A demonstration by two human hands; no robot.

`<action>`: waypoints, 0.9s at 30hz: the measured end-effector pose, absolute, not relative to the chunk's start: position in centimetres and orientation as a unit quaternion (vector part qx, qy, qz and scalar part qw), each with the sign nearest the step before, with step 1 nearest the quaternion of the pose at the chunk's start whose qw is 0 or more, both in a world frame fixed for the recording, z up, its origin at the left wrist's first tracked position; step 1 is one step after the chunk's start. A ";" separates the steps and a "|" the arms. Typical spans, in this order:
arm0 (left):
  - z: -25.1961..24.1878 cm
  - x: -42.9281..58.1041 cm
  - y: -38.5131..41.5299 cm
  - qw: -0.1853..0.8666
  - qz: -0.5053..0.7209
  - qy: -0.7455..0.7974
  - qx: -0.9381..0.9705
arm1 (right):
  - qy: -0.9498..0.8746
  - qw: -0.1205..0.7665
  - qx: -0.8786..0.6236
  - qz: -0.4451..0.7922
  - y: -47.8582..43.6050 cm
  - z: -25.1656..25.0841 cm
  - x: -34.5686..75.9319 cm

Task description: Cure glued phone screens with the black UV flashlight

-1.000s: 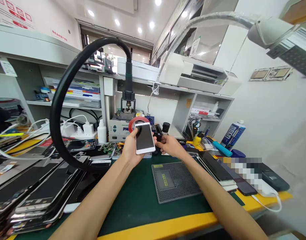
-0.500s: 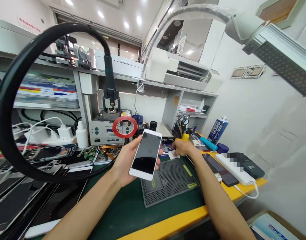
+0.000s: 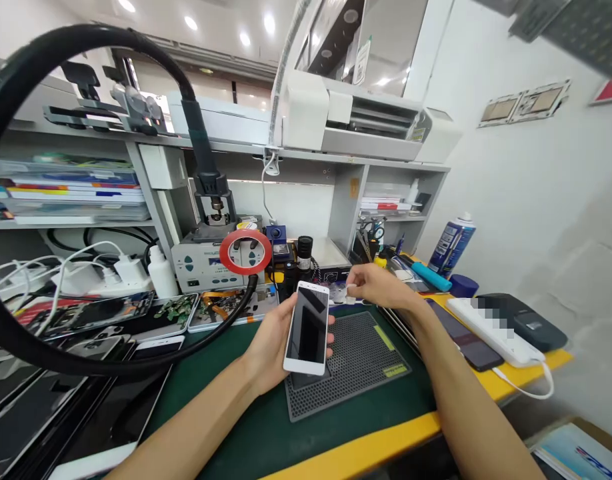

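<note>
A white smartphone (image 3: 307,333) lies tilted in my left hand (image 3: 269,350), its dark screen facing up. My fingers wrap round it from beneath, with the tips showing at its right edge. To the right, my right hand (image 3: 383,287) is pinched on a small white piece (image 3: 353,288), which looks thin and soft. Its exact kind is too small to make out. Below both hands is a grey perforated mat (image 3: 356,363) on the green work surface (image 3: 211,407); the phone covers part of the mat's left side.
A black hose (image 3: 16,353) loops across the left, near a red ring of tape (image 3: 246,270). Phone parts and screens (image 3: 121,413) crowd the left side. A spray can (image 3: 453,243), a dark phone (image 3: 466,337) and a white power bank (image 3: 496,330) are at the right.
My right hand has lifted the small white piece up from the bench. My left hand has brought the phone slightly lower and to the right, and the view has shifted.
</note>
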State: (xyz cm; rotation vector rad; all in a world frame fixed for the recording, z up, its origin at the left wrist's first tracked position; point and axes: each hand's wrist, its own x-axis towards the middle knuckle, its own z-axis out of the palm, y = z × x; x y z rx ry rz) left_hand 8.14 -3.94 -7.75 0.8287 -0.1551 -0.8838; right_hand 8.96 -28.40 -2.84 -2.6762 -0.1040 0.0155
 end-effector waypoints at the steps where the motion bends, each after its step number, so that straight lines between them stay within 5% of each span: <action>1: -7.9 8.2 -4.0 0.820 -0.418 -0.068 0.385 | -0.058 0.267 -0.962 0.008 -28.2 -2.6 8.6; 5: -8.2 8.2 -4.3 0.823 -0.423 -0.061 0.375 | -0.123 0.368 -0.921 0.042 -26.3 -2.2 7.5; 12: -8.2 8.0 -4.4 0.832 -0.423 -0.049 0.354 | -0.041 0.390 -0.919 -0.046 -23.7 -4.5 8.5; 22: -7.8 7.8 -3.8 0.865 -0.332 -0.055 0.372 | -0.088 0.476 -0.858 0.172 -20.6 -5.8 8.0; 27: -7.4 8.1 -3.3 0.888 -0.278 -0.069 0.359 | -0.077 0.522 -0.844 0.096 -18.3 -6.7 6.7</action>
